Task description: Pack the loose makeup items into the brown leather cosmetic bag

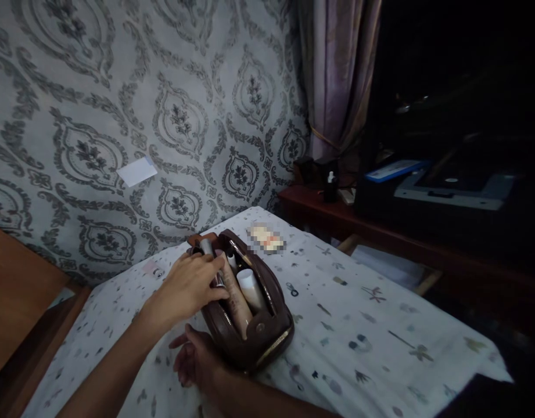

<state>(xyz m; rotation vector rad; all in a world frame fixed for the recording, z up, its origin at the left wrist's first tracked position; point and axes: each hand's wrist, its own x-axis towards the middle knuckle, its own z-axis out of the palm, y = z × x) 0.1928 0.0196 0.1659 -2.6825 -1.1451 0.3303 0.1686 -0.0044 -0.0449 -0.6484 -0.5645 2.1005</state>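
A brown zippered cosmetic bag [221,339] lies unzipped on the patterned bedsheet. My left hand [186,284] reaches over its left side, fingers and thumb closed around a tube with a silver cap [207,247]; the tube's lower part is hidden by the hand and bag. Beside it in the bag are a long beige tube [236,296], a white-capped bottle [251,290] and a smaller white-topped item [232,261]. My right hand [195,357] rests at the bag's near left side, palm turned up, fingers loosely bent and apart, with nothing visible in it.
Behind the bag lies a blurred-out phone-like object [266,238] on the sheet [337,313]. Patterned wallpaper [180,116] rises behind. To the right, a dark red desk [311,200] carries a small dropper bottle [331,188]; a drawer [384,267] below it is pulled out.
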